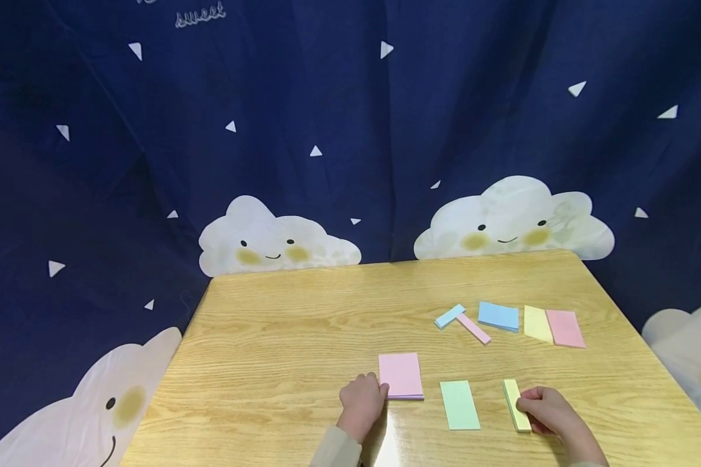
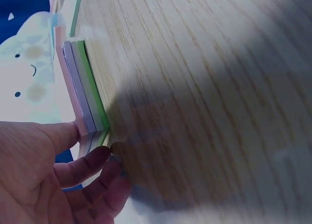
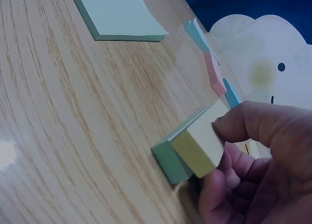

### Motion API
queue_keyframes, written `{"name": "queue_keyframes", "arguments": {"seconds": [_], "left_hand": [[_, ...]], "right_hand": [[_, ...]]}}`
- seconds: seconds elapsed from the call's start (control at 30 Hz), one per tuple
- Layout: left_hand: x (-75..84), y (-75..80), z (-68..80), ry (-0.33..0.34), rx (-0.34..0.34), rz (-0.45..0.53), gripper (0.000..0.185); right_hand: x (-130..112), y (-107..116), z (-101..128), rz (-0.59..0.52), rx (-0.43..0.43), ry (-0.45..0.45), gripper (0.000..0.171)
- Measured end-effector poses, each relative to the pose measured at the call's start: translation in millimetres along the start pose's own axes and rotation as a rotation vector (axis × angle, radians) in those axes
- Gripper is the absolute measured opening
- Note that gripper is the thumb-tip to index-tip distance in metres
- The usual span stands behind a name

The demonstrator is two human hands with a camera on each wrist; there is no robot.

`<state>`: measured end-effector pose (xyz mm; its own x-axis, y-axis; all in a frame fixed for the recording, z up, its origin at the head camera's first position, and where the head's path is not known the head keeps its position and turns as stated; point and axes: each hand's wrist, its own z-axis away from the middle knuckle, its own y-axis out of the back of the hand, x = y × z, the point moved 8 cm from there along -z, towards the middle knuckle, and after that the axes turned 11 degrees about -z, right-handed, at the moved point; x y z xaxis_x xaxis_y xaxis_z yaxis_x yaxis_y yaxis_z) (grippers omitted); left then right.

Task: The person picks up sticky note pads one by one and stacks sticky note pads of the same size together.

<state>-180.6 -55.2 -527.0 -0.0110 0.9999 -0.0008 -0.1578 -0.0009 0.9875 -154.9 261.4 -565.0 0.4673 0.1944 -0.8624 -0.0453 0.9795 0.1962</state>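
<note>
A dark blue fabric backdrop printed with smiling white clouds and small white triangles (image 1: 350, 130) hangs behind and around a light wood-grain desk (image 1: 304, 324).

Near the desk's front edge, a little right of the middle, lies a pink rectangular pad of sticky notes (image 1: 400, 375). The left wrist view shows its side as layers of pink, lilac and green. The left hand (image 1: 362, 402) sits at the pad's near left corner, its grip pinching that corner — thumb on the top sheet, fingers (image 2: 92, 165) curled at the lower edge against the desk.

Just right of it, apart from both hands, a pale green rectangular pad (image 1: 459, 404) lies flat. Further right along the front edge is a narrow yellow pad of sticky notes with a green layer beneath (image 1: 515, 403). The right hand (image 1: 552, 412) holds this pad at its right side, the grip closed on it — thumb on the yellow top, fingers curled below — and in the right wrist view its near end looks tipped up off the wood.

Toward the right edge, farther back, a row of loose pieces lies well apart from the hands: a pink rectangular pad (image 1: 565, 328), a pale yellow pad (image 1: 537, 323) touching it, a light blue pad (image 1: 498, 316), then a narrow pink strip (image 1: 474, 328) and a small light blue strip (image 1: 449, 316) meeting at an angle.
</note>
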Motion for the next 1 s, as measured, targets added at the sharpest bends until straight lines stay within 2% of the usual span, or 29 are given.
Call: {"name": "queue_keyframes", "arguments": {"seconds": [0.27,0.5,1.0], "left_hand": [[1.0,2.2,-0.6,-0.003,0.008,0.0,0.032],[0.8,2.2,1.0,-0.002,-0.005,0.001,0.032],[0.9,2.5,0.5,-0.012,-0.006,-0.005,0.032]], "right_hand": [[-6,7,1,0.004,0.001,0.028,0.022],[-25,18,-6,0.007,0.021,0.081,0.033],[-50,32,-39,0.016,0.055,0.125,0.037]]}}
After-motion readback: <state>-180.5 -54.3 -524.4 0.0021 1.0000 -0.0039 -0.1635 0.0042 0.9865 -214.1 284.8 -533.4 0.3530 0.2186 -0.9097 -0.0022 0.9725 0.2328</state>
